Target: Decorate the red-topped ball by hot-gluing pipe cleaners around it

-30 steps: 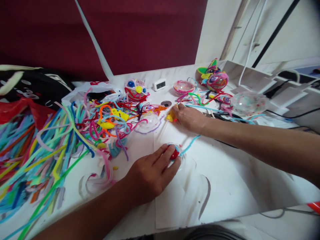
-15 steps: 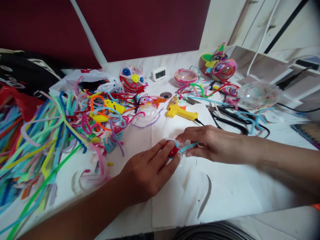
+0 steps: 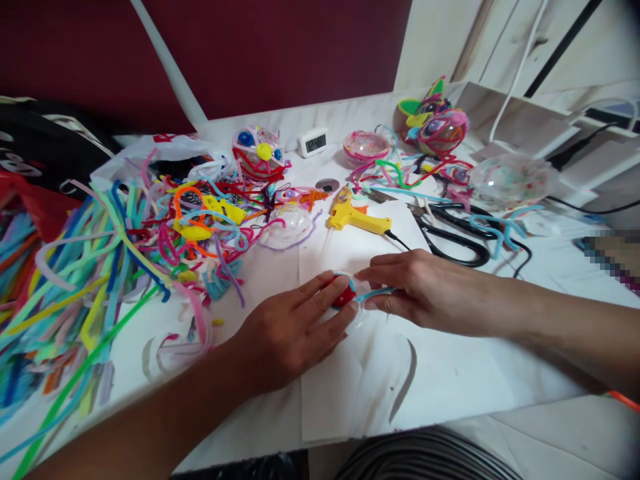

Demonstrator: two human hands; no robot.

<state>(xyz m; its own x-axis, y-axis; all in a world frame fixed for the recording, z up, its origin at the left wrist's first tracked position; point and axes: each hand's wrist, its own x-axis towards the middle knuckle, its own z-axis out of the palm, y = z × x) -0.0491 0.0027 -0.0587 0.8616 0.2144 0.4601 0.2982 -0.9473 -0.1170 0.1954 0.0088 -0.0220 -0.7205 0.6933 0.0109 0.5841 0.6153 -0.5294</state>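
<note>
Pinning the red piece to the white paper sheet, your left hand lies low at the front middle of the table, its fingertips closed down on it. A small clear shell seems to sit around the piece, though its edges are too faint to be sure. Your right hand pinches the light-blue pipe cleaner between thumb and forefinger, right where the strand meets the red piece, so your two hands almost touch.

You look to be at the fastening step, seating the strand's end against the piece. The yellow glue gun lies just behind on the same sheet, with the black scissors to its right. The next move calls for a firm, unmoving press from your left fingers and a small, controlled bend from your right, with skin kept off any fresh glue.

As for writing, the little white clock shows dark digits, seemingly 12:4-something; the last one is unclear. The red print on the white plastic bag is too small to read, and no brand shows on the glue gun.
</note>
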